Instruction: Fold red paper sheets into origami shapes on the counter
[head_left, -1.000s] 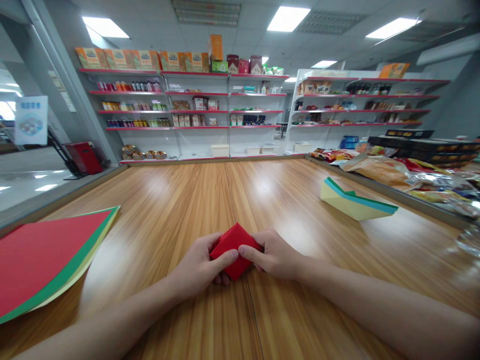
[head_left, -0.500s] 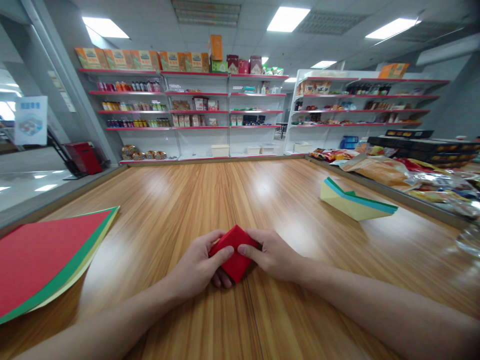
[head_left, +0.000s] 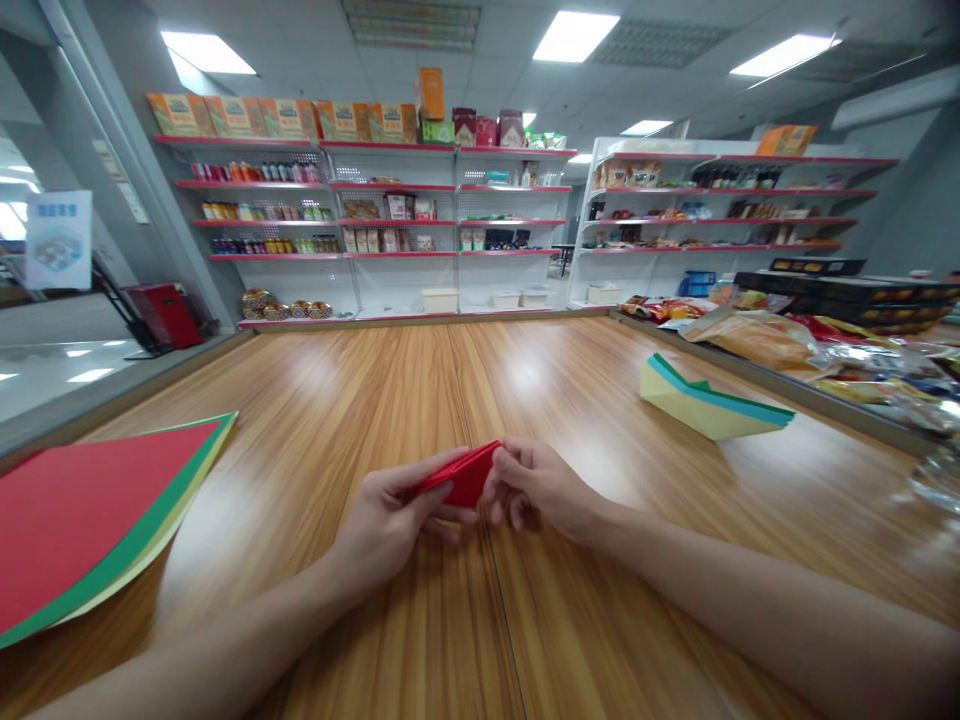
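A small folded red paper [head_left: 466, 476] is held just above the wooden table [head_left: 420, 400], near its front middle. My left hand [head_left: 386, 515] grips its left side, thumb on top and fingers below. Closed on the paper's right edge is my right hand [head_left: 536, 485], with its fingers curled under. The paper lies nearly flat and edge-on to the camera, so its folds are hidden.
A stack of coloured sheets [head_left: 90, 510], red on top, lies at the table's left front. A folded yellow, green and blue paper piece [head_left: 709, 405] sits at the right. Snack packets [head_left: 817, 350] line the right edge. Store shelves [head_left: 375, 225] stand behind.
The red paper has been lifted off the table and tipped from a face-up diamond to nearly flat. Both hands rose with it and my right fingers curled under.
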